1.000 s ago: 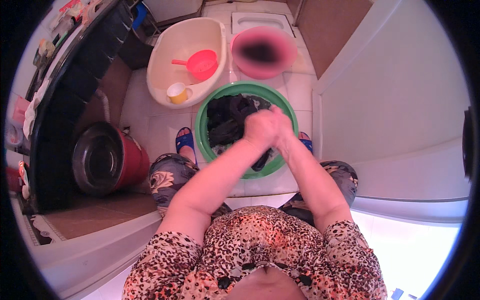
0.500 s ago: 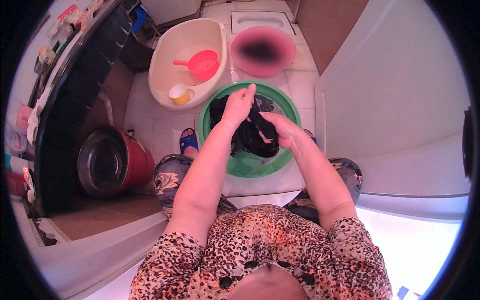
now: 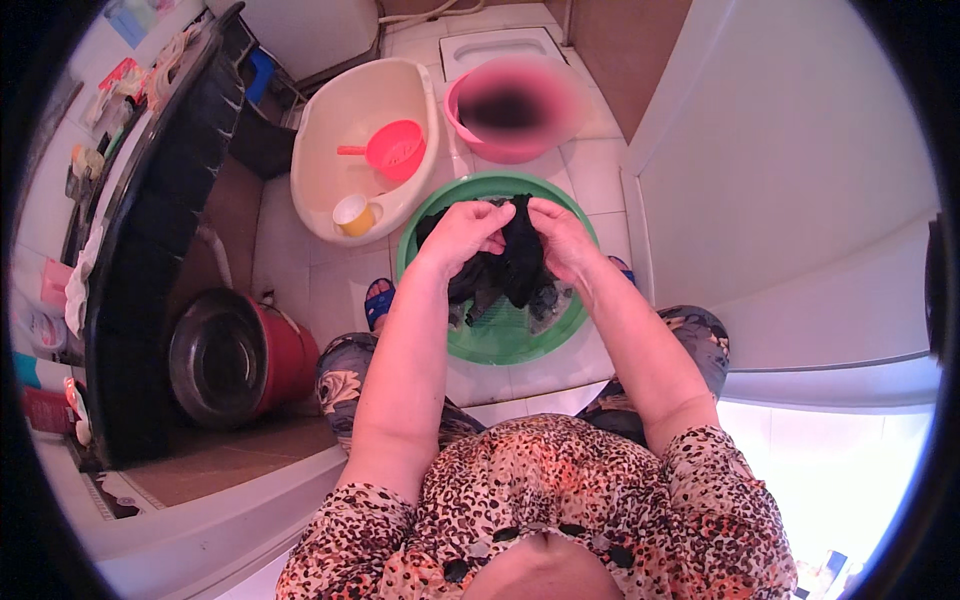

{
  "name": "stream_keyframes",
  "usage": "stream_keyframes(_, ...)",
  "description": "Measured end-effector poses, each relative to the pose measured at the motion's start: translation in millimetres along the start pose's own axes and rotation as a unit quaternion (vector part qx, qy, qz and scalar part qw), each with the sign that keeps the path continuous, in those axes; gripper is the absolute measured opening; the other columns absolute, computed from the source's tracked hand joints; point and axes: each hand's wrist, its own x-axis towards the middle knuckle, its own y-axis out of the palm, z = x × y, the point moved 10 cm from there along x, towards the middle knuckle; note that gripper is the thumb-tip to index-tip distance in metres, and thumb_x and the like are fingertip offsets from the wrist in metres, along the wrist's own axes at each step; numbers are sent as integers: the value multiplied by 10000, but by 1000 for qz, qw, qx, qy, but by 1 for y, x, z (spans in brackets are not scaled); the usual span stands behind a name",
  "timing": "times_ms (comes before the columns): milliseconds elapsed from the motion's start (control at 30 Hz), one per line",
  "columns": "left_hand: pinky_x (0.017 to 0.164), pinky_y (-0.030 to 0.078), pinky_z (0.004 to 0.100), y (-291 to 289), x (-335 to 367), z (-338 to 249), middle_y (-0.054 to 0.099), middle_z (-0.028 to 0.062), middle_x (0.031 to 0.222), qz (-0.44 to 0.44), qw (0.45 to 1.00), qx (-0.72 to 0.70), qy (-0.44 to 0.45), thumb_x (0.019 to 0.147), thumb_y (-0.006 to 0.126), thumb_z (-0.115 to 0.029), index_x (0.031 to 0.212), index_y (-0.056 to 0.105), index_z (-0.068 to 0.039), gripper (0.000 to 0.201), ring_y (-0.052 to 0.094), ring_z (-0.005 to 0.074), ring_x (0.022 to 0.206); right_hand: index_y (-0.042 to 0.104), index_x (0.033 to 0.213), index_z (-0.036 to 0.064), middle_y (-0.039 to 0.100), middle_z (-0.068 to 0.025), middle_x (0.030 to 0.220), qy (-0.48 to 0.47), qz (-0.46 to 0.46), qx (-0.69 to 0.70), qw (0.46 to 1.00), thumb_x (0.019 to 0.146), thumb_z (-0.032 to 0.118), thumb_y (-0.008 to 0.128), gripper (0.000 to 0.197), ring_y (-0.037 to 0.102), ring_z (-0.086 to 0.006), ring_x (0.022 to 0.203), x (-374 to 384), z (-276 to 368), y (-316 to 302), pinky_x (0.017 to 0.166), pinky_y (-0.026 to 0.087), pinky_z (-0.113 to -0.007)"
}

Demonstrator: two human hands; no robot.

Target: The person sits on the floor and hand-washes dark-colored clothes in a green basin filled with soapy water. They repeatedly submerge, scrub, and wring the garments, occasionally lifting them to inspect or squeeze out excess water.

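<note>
Both hands have been brought level over the green basin [image 3: 490, 350] since the earlier frame, and black cloth [image 3: 520, 265], bunched then, is now hung between them above the basin's middle. Its upper part is pinched by the fingers of the left hand [image 3: 465, 232] and right hand [image 3: 565, 245]. More dark fabric [image 3: 430, 228] and suds [image 3: 548, 305] are held in the green basin. Beyond its left rim a cream tub [image 3: 318, 130] is set, with a red dipper [image 3: 398, 150] and, at the end nearest the green basin, a yellow cup [image 3: 358, 221]. Behind the green basin a pink basin [image 3: 480, 145] is placed, its dark contents blurred. Well to the green basin's left, a red bucket [image 3: 290, 355] is seen near a black-fronted worktop [image 3: 150, 240]; its right side is bounded by a pale panel [image 3: 790, 200]. Blue sandals [image 3: 380, 298] are seen on both sides of it, on tiled floor [image 3: 345, 260].
</note>
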Motion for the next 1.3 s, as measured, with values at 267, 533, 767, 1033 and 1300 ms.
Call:
stream_keyframes(267, 674, 523, 269, 0, 7, -16, 606, -4, 800, -9, 994, -25, 110, 931, 631, -199, 835, 608, -65, 166, 578, 87, 702, 654, 924, 70, 650, 6, 909, -86, -36, -50, 994, 913, 63, 557, 97, 611, -100, 830, 5, 18, -13, 744, 493, -251)
stream_keyframes(533, 600, 489, 252, 13, -3, -18, 541, -22, 701, 70, 990, -114, 52, 982, 544, -216, 905, 559, -87, 150, 507, 84, 578, 609, 1081, 72, 663, -32, 954, -58, -40, 42, 997, 928, 108, 568, 163, 644, -145, 891, -6, 22, 0, 777, 534, -293)
stream_keyframes(767, 586, 501, 262, 3, -4, -25, 593, 15, 720, -50, 994, -56, 76, 984, 540, -219, 922, 523, -88, 146, 574, 120, 590, 572, 1185, 44, 664, -78, 1032, -64, -5, 59, 996, 924, 100, 571, 267, 674, -191, 911, -12, 26, 13, 781, 577, -334)
stream_keyframes(1033, 624, 460, 227, 5, -6, -11, 598, -18, 817, -53, 998, 32, 24, 933, 632, -258, 875, 564, -91, 189, 568, 69, 716, 530, 1264, 56, 648, -81, 1117, -92, -12, -13, 996, 915, 94, 589, 356, 649, -183, 986, -10, 30, 9, 846, 545, -323)
stream_keyframes(1300, 675, 410, 224, 11, 2, -10, 581, -57, 784, -29, 990, 105, 91, 897, 677, -221, 870, 627, -61, 169, 493, 52, 725, 592, 1137, 97, 596, 24, 869, -96, -74, -36, 992, 881, 43, 578, 262, 571, -70, 736, 1, 17, -20, 603, 468, -209)
